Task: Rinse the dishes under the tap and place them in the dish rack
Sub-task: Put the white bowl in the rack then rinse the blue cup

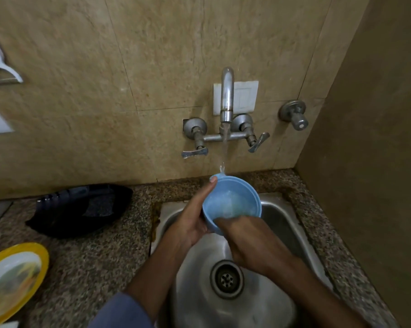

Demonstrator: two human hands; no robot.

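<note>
A blue bowl (231,203) is being held over the far part of the steel sink (280,216), tilted toward the camera, with water from the tap (227,98) striking its far rim. It is being gripped by the left hand (192,223), fingers wrapped under the left wall and thumb lying along the rim. The right hand (244,240) is being pressed into the bowl's near side; its fingers are blurred, so their spread cannot be told. The sink is being bounded by a speckled granite worktop (93,268). On the left, a dark tray (81,209) is lying by the tiled wall (105,67), and a yellow-rimmed plate (12,280) is sitting nearer. A brown side wall (377,162) is closing in the right.
</note>
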